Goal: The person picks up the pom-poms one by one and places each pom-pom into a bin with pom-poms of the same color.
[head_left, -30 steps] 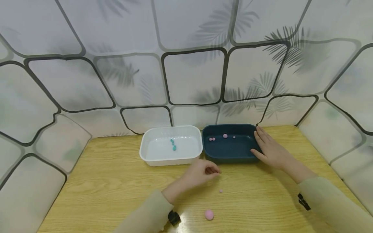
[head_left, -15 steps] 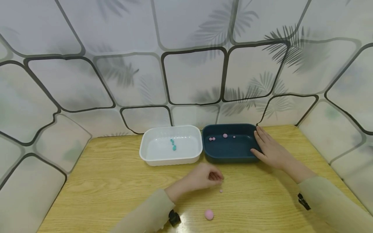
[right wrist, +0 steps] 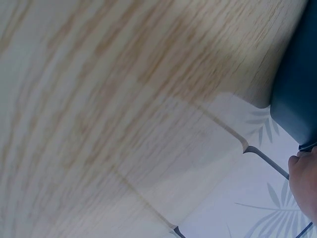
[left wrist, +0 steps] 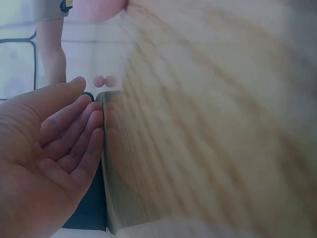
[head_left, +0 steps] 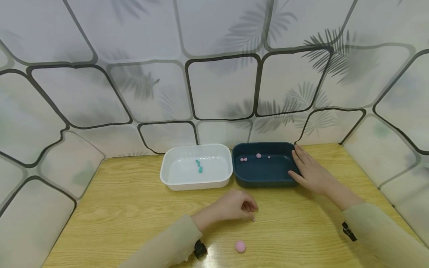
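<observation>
Low over the table, my left hand point(head_left: 236, 205) reaches in with fingers loosely bent. A tiny pink ball point(head_left: 253, 219) lies at its fingertips; in the left wrist view, the small pink ball point(left wrist: 99, 81) shows just beyond the thumb and fingers, not gripped. Nearer the front is a larger pink ball point(head_left: 240, 246), also seen as a big pink ball point(left wrist: 101, 9) in the left wrist view. With fingers extended, my right hand point(head_left: 311, 173) rests against the right side of a dark blue tray point(head_left: 268, 178), which holds several pink balls point(head_left: 259, 156).
A white tray point(head_left: 197, 184) stands against the left side of the blue one, with several teal pieces point(head_left: 200, 169) in it. Both sit near the back of the wooden table point(head_left: 134, 212), close to a patterned wall covering point(head_left: 221, 89).
My left hand has moved down toward the front and slightly right, from beside the trays to the tiny pink ball. The right hand stays on the blue tray.
</observation>
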Motion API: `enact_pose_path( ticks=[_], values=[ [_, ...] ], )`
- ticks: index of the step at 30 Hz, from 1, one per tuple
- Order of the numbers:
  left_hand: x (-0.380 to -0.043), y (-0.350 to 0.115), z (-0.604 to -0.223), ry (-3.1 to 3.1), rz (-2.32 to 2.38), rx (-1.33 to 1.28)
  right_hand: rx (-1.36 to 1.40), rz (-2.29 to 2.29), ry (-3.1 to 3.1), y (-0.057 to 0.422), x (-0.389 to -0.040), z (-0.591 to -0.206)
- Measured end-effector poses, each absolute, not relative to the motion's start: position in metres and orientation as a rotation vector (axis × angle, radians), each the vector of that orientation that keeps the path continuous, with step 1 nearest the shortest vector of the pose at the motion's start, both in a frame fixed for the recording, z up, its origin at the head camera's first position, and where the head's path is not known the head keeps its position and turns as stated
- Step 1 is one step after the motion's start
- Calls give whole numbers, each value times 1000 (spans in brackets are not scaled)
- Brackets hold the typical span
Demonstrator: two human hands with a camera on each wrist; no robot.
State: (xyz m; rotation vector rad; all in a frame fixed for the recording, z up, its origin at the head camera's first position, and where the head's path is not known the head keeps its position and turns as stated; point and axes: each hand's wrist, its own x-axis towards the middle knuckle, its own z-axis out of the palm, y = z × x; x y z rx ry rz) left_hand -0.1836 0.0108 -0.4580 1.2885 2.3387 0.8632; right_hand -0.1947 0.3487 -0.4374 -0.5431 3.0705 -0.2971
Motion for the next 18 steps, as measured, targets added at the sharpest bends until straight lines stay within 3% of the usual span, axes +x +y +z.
enact_pose_path(
  ticks=[18],
  values=[
    [-187,16,-460,2339,727,1387,-551,-292,3074,349,-196,-437]
  ],
)
